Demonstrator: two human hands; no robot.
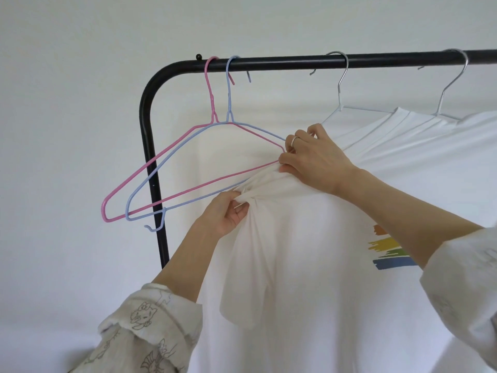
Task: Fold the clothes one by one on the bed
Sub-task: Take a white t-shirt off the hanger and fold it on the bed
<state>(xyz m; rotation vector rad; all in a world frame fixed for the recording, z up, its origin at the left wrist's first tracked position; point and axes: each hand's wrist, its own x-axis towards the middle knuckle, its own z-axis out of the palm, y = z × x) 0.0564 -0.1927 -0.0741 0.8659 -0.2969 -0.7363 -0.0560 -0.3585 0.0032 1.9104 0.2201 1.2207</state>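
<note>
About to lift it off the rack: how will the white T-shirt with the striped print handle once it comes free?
Probably floppy: the white T-shirt bunches into folds where the left hand and right hand pinch its shoulder. Likely light, since a thin silver wire hanger carries it. It may snag the empty pink hanger beside it.

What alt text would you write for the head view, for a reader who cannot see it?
Both hands, left hand and right hand, grip the bunched shoulder of a white T-shirt hanging on a black clothes rail. Empty pink hanger and blue hanger hang beside it.
</note>
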